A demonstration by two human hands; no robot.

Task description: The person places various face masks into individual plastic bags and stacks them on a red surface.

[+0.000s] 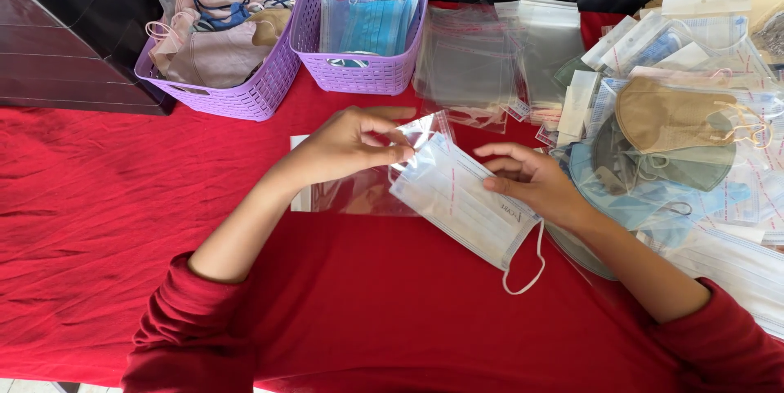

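Observation:
A white pleated face mask (461, 201) with a loose ear loop lies tilted over the red tablecloth (106, 205). My right hand (527, 181) grips its right end. My left hand (351, 144) pinches the mouth of a clear plastic bag (367, 189) at the mask's upper left corner. The mask's corner sits at the bag's opening; how far it is inside I cannot tell.
Two purple baskets stand at the back: the left basket (261, 87) holds beige and pink masks, the right basket (359, 75) holds blue ones. A stack of empty clear bags (474, 58) lies behind the hands. Bagged masks (686, 140) pile up at right.

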